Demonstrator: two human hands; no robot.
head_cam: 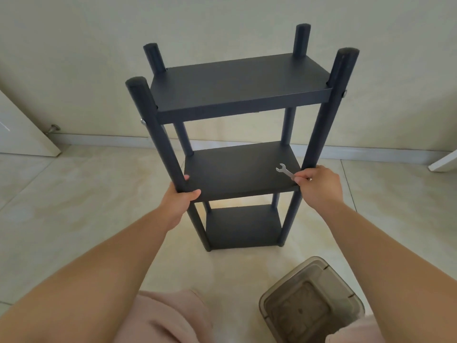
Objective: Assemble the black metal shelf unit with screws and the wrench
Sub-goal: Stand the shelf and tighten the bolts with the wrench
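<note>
Where pale tiled floor (74,194) meets wall (222,21), the shelf unit (237,95) stands.

Black shelf unit (237,95) stands upright on the tiled floor (74,206), three shelves in place. Left hand (179,198) grips the near left post; right hand (319,185) pinches the small silver wrench (285,171) over the middle shelf. Translucent bin (311,305) sits lower right
</note>
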